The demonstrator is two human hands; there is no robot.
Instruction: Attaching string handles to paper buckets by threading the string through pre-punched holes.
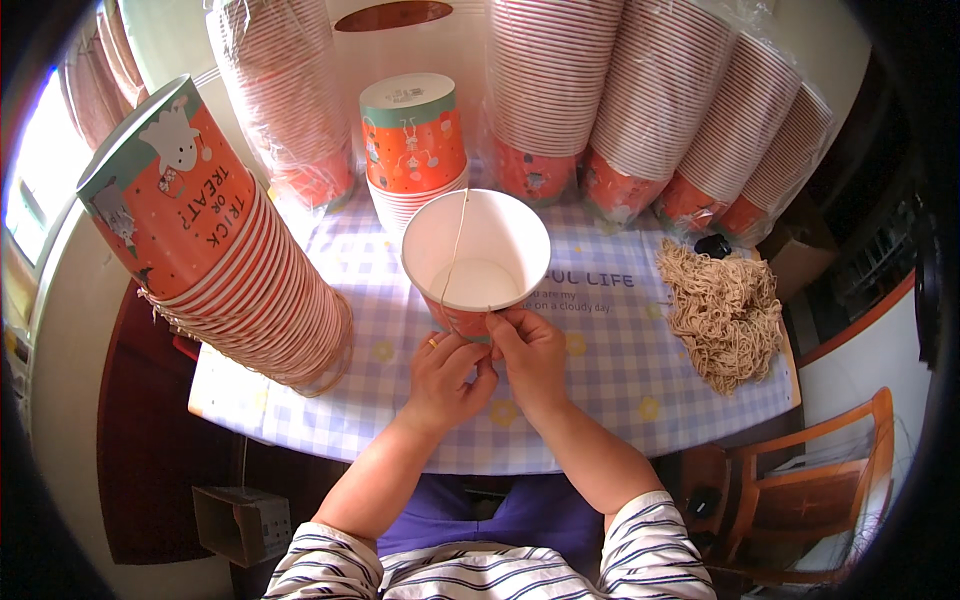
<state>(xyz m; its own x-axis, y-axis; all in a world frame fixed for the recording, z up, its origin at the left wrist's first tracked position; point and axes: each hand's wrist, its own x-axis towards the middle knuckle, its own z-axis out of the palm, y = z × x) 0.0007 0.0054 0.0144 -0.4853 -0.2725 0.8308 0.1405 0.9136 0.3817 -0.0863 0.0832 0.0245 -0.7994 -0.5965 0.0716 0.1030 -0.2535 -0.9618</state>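
An orange paper cup with a white inside stands open side toward me at the middle of the table. A thin tan string runs across its mouth from the far rim to the near rim. My left hand touches the cup's near side from below, fingers curled at the string's end. My right hand pinches the string at the cup's near rim. The two hands touch each other.
A long leaning stack of orange cups lies at the left. A short upside-down stack stands behind the cup. Several wrapped cup stacks line the back. A heap of tan strings lies at right. The checked tablecloth covers the table; a wooden chair stands lower right.
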